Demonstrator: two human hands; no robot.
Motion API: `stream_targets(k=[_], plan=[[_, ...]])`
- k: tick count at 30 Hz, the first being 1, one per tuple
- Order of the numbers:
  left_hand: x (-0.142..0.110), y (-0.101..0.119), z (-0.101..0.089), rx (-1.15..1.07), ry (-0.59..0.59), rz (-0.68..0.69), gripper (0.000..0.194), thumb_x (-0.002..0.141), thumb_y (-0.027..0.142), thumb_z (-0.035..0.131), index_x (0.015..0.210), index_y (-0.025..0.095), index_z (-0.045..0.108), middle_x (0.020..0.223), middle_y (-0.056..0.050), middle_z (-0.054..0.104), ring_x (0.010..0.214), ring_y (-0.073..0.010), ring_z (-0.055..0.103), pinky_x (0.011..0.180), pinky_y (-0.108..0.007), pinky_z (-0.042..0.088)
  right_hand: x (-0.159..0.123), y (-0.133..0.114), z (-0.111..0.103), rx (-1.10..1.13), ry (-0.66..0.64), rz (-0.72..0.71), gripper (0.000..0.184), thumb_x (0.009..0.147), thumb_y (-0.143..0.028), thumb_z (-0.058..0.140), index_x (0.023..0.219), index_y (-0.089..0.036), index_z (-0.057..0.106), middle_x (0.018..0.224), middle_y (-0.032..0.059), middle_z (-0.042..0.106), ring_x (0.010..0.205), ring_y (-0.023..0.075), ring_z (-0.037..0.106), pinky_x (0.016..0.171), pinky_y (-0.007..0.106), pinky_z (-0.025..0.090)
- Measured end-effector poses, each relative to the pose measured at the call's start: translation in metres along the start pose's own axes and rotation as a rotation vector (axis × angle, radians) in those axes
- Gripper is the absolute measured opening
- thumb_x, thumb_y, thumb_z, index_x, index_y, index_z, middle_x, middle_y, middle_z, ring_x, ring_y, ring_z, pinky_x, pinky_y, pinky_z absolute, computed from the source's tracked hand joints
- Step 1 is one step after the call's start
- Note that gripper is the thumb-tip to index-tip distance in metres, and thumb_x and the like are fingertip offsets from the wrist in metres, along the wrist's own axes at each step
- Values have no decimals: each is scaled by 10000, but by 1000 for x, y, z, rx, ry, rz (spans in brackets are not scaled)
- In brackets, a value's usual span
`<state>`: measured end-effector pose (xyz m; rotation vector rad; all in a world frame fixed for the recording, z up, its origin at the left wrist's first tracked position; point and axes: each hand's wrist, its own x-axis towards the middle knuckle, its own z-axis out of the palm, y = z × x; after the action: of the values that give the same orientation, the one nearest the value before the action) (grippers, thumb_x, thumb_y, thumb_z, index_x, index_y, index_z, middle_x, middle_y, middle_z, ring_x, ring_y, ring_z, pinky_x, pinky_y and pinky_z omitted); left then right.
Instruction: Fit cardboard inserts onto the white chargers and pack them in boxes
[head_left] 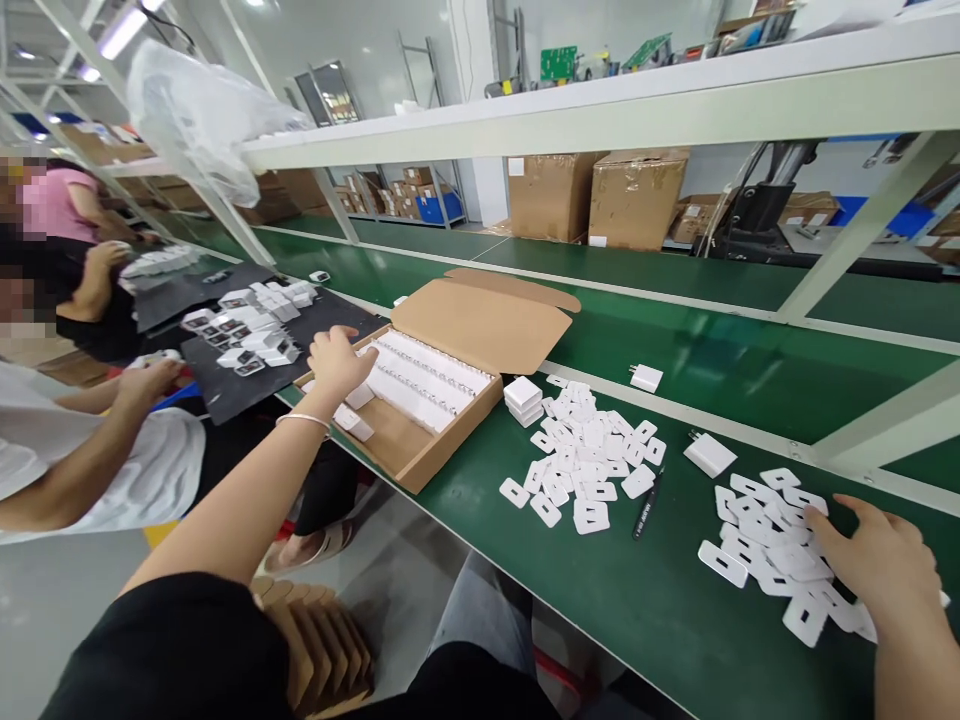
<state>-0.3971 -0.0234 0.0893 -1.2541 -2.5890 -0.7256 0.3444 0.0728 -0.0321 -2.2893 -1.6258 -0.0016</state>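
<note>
In the middle of the frame, the left hand [339, 366] is over the near left end of a cardboard box [457, 448] whose lid [484, 318] is folded back. Its grip is wide, the thumb well apart from the fingers; the underside of the palm is hidden. White blocks [354, 424] lie loose in the box just below this hand, and rows of white pieces [427, 380] fill its far side.

At the lower right of the frame, the right hand [881, 560] is at a heap of white slotted plates [772, 535] on the green table [555, 570]. Its grip is also wide, thumb and fingers apart; I cannot tell whether the thumb touches a plate.

Right of centre, a second heap of plates [589, 445] lies between a short stack of white blocks [523, 400] and black tweezers [648, 505]. Two white plug adapters [710, 455] lie farther right.
</note>
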Motion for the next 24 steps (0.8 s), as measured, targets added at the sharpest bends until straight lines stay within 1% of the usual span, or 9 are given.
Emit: stream_targets(k=[3, 6, 9, 11, 13, 15, 18, 21, 24], plan=[[-8, 55, -1, -38, 33, 156, 375, 965, 274, 574, 1300, 123, 502, 1337, -184, 504, 1329, -375, 459, 1133, -614, 391, -13, -8, -3, 19, -59, -2, 662, 797, -600, 524, 1245, -167, 749, 1281, 300, 646, 1170, 515, 605, 882, 621, 494], [-30, 124, 13, -151, 54, 494, 331, 934, 251, 566, 1254, 169, 549, 1258, -139, 561, 1282, -341, 518, 1138, -523, 409, -28, -18, -8, 48, 4, -74, 570, 812, -479, 533, 1212, -143, 763, 1212, 242, 685, 1114, 448, 635, 938, 573, 519], [-65, 200, 41, -253, -33, 793, 296, 925, 253, 557, 1214, 195, 584, 1222, -130, 572, 1167, -326, 604, 1038, -466, 484, -38, -27, -11, 34, 3, -96, 536, 874, -429, 542, 1253, -106, 741, 1209, 228, 685, 1104, 405, 638, 985, 535, 521], [-92, 252, 64, -233, -125, 965, 283, 942, 251, 540, 1212, 202, 608, 1229, -137, 579, 1106, -325, 638, 975, -458, 508, -44, -32, -14, 32, 3, -98, 533, 913, -415, 558, 1316, -100, 708, 1239, 232, 671, 1135, 400, 628, 990, 524, 523], [-117, 305, 88, -188, -238, 1093, 325, 927, 206, 552, 1246, 204, 614, 1265, -148, 580, 1120, -328, 649, 950, -440, 516, -48, -38, -17, 31, -3, -104, 487, 948, -388, 559, 1330, -122, 703, 1261, 221, 659, 1144, 391, 626, 988, 515, 522], [-139, 353, 111, -153, -360, 1126, 368, 928, 186, 575, 1295, 197, 603, 1320, -162, 572, 1154, -329, 653, 966, -431, 514, -51, -42, -19, 36, -26, -109, 428, 974, -346, 548, 1309, -139, 716, 1252, 209, 652, 1129, 379, 631, 982, 499, 519], [-164, 412, 147, -144, -446, 1140, 440, 954, 268, 629, 1379, 175, 563, 1415, -193, 545, 1180, -340, 668, 979, -426, 521, -56, -46, -20, 51, -58, -111, 362, 993, -281, 533, 1271, -147, 723, 1233, 197, 647, 1114, 361, 636, 952, 463, 515], [-179, 451, 183, -141, -531, 1129, 527, 982, 378, 625, 1442, 142, 522, 1476, -240, 521, 1154, -373, 694, 944, -451, 548, -58, -49, -21, 59, -70, -105, 287, 999, -225, 529, 1208, -162, 715, 1190, 173, 654, 1086, 327, 640, 905, 418, 502], [-185, 472, 211, -162, -632, 1120, 522, 978, 395, 628, 1414, 120, 552, 1430, -236, 577, 1118, -390, 710, 925, -478, 567, -60, -53, -24, 38, -96, -88, 210, 999, -178, 537, 1133, -145, 695, 1153, 159, 662, 1077, 307, 633, 884, 390, 474]])
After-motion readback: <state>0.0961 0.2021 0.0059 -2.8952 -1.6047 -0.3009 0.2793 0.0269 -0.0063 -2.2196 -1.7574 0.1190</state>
